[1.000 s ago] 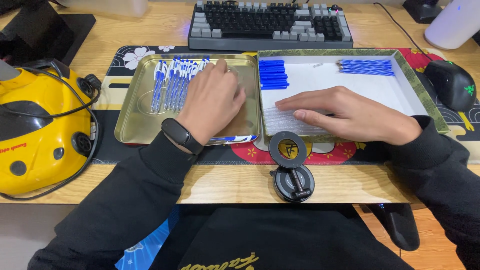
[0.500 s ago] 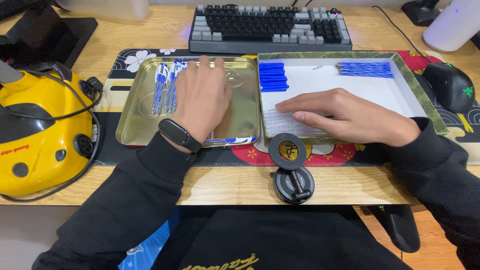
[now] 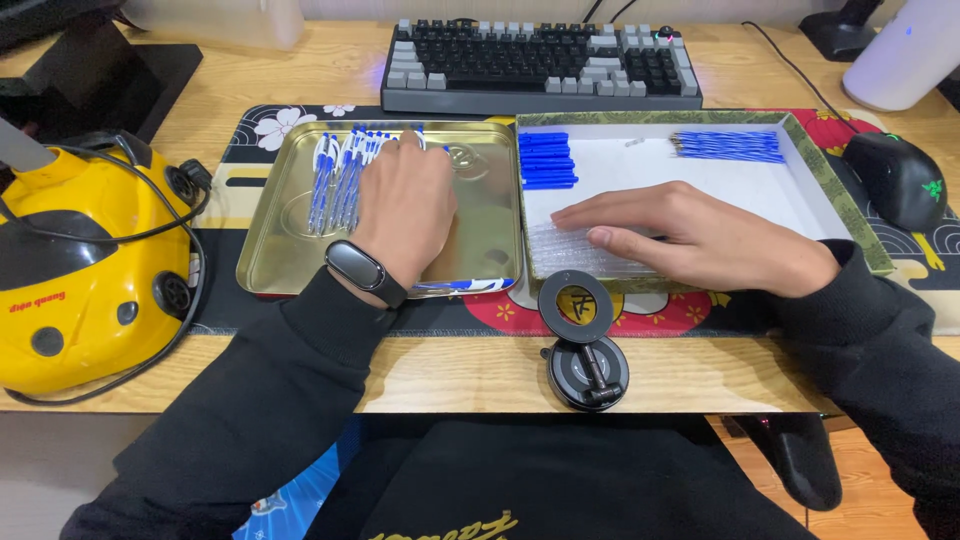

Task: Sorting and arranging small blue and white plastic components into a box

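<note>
Presently my left hand [image 3: 408, 208] lies flat, fingers together, on the blue-and-white pens [image 3: 338, 172] in the gold tray [image 3: 276, 240]; my right hand [image 3: 700, 236] rests open-palmed inside the white box [image 3: 800, 180].

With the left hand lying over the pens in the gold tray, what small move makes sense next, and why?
Probably the left hand should close its fingers on one of the blue-and-white pens beneath it in the gold tray. It lies flat over the bunch and seems to hold nothing yet. The right hand rests palm down in the white-lined box, beside sorted blue caps.
</note>
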